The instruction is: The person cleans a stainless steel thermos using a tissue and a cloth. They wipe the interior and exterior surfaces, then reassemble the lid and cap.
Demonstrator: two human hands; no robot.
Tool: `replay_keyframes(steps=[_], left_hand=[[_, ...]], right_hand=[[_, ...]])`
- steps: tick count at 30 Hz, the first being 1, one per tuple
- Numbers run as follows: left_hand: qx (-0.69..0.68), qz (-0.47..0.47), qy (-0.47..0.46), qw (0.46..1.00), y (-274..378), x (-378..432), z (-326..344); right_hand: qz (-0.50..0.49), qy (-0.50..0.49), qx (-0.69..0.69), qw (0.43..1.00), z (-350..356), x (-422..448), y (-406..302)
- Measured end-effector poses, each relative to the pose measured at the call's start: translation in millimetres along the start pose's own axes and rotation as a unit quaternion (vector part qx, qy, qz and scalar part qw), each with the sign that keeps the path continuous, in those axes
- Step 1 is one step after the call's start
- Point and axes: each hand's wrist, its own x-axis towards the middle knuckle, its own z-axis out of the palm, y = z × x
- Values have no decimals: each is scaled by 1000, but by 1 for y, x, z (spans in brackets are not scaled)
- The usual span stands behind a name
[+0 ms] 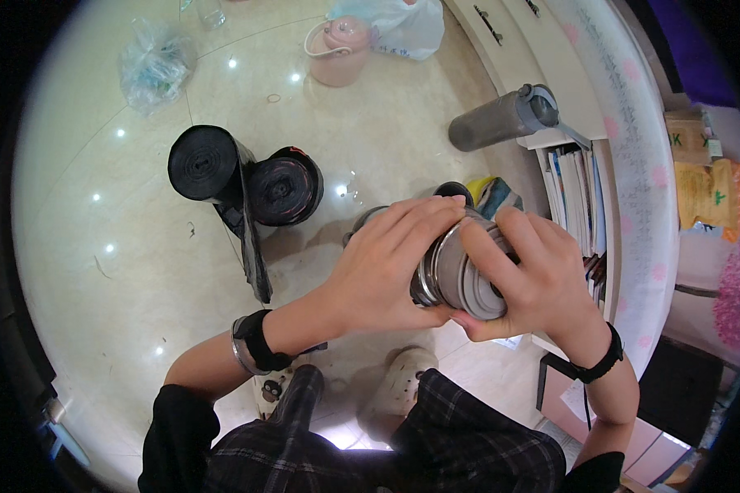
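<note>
Both my hands are on a grey cylindrical container with shiny metal rings (pixel 447 271), held above the floor. My left hand (pixel 388 265) wraps its darker body from the left. My right hand (pixel 530 277) grips the grey stepped end, its fingers curled over the rim. Behind my left hand another grey rounded thing shows in part. Just beyond my fingers are a small dark round opening (pixel 454 190) and a yellow and blue-green cloth (pixel 495 194), both partly hidden.
Two black rolls, a taller one (pixel 202 161) and a shorter one (pixel 283 190), stand on the tiled floor. A grey bottle (pixel 499 120) is beside the cabinet at right. Farther off are a pink lidded pail (pixel 339 58), a white bag (pixel 416 31) and a clear plastic bag (pixel 154 68).
</note>
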Motion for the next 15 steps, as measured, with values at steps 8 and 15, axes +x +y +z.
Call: replay_keyframes(steps=[8, 15], left_hand=[[12, 5, -6, 1000, 3, 5, 1], [-5, 8, -21, 1000, -2, 2, 0]], right_hand=[[198, -31, 427, 882, 3, -19, 16], [298, 78, 474, 825, 7, -37, 22]])
